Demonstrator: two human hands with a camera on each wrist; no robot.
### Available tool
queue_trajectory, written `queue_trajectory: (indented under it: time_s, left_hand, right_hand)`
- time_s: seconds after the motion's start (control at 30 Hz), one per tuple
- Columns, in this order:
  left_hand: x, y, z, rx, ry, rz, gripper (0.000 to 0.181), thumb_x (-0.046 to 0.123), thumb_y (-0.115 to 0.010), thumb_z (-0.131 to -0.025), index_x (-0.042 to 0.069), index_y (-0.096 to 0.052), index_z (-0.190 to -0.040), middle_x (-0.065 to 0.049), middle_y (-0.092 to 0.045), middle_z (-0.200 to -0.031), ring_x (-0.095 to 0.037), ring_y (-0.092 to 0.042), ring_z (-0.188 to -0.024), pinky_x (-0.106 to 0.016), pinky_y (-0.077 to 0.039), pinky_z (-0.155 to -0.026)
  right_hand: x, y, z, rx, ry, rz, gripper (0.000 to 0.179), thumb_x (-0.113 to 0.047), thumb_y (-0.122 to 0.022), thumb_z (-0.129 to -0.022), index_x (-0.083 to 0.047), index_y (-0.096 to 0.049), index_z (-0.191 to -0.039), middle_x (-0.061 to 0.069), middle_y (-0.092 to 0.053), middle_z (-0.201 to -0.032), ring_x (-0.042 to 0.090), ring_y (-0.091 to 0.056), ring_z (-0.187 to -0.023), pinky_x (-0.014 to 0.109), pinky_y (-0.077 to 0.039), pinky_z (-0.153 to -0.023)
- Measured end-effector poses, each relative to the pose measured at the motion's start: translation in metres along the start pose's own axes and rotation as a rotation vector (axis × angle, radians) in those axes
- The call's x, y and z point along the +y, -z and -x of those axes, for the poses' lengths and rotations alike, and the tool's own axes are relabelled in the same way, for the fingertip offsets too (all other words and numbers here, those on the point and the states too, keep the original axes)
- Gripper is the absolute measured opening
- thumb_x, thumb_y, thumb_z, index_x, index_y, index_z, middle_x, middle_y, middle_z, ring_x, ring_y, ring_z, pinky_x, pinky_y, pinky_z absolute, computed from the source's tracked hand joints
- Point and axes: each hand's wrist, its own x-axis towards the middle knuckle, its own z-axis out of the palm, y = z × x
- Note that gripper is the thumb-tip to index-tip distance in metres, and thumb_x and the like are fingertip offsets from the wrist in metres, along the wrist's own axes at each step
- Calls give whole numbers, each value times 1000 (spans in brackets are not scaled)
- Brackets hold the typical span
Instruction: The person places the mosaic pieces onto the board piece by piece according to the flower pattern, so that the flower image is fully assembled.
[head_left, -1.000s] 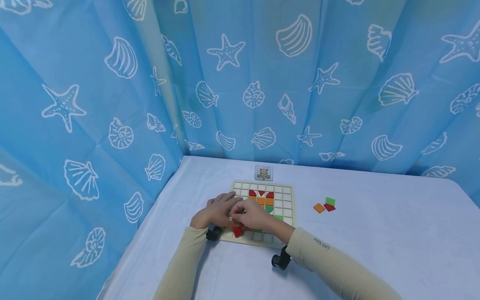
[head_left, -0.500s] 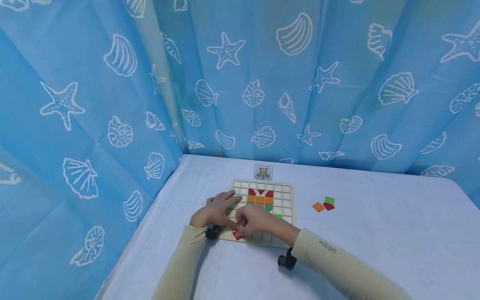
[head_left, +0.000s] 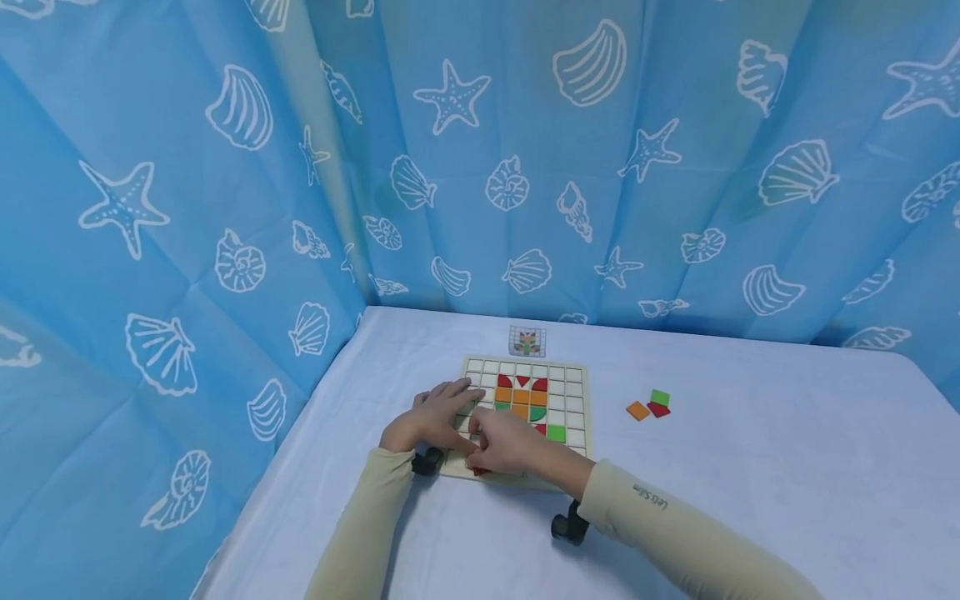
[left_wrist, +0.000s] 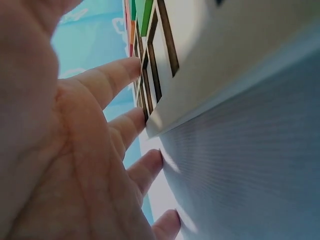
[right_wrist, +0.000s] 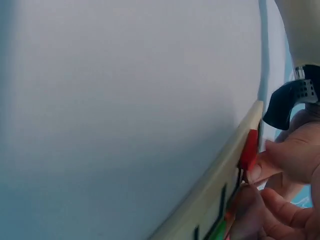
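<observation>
A pale wooden grid board (head_left: 573, 388) lies on the table, with red, orange and green tiles set in its cells. My left hand (head_left: 435, 421) rests over the board's left edge with fingers spread; in the left wrist view its fingertips (left_wrist: 132, 67) reach the rim and the cloth. At the board's near left corner my right hand (head_left: 510, 442) bends its fingers round a red tile (right_wrist: 249, 150), thumb low. The left thumb meets the tile there too. Most of this tile is hidden from above, with a red sliver showing below the right thumb.
Right of the board lie loose tiles: an orange one (head_left: 637, 411), a green one (head_left: 660, 397) and a red one (head_left: 658, 410). Behind the board is a small pattern card (head_left: 527, 342). A blue shell-print curtain (head_left: 487, 167) hangs beyond the white-covered table (head_left: 750, 433).
My right hand has come down from the board's left middle to the red tile at the near left corner and now covers most of it. The left hand stays nearly still.
</observation>
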Motion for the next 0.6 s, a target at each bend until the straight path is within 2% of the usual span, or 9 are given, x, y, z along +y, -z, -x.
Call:
queue_trajectory:
  time_s: [0.17, 0.37, 0.5, 0.6]
  left_hand:
    - [-4, 1, 0, -23, -19, 13, 94, 49, -83, -74, 28, -37, -153, -4, -21, -165, -33, -17, -152, -66, -18, -115]
    - [-9, 4, 0, -34, -52, 58, 87, 40, -84, -76, 27, -41, -151, -5, -21, -165, -33, -18, -152, -69, -18, -114]
    - [-8, 6, 0, -39, -48, 70, 87, 37, -85, -75, 28, -41, -150, -4, -21, -165, -32, -17, -152, -68, -17, -115]
    - [-7, 5, 0, -40, -38, 70, 88, 37, -85, -75, 28, -41, -150, -4, -20, -165, -32, -16, -153, -68, -17, -115]
  right_hand:
    - [-3, -1, 5, -21, 22, -9, 46, -26, -86, -77, -11, -61, -113, -6, -61, -73, 9, -55, -68, 21, -47, -61]
    - [-9, -4, 7, -1, 31, 40, 42, -16, -84, -78, -11, -62, -114, -6, -63, -78, 8, -55, -70, 19, -48, -63]
    - [-14, -7, 8, 31, 39, 102, 47, -15, -85, -77, -12, -61, -117, -5, -61, -82, 8, -54, -74, 20, -47, -64]
    - [-15, -8, 9, 37, 52, 76, 48, -14, -85, -77, -12, -60, -118, -5, -61, -83, 9, -54, -75, 21, -47, -65]
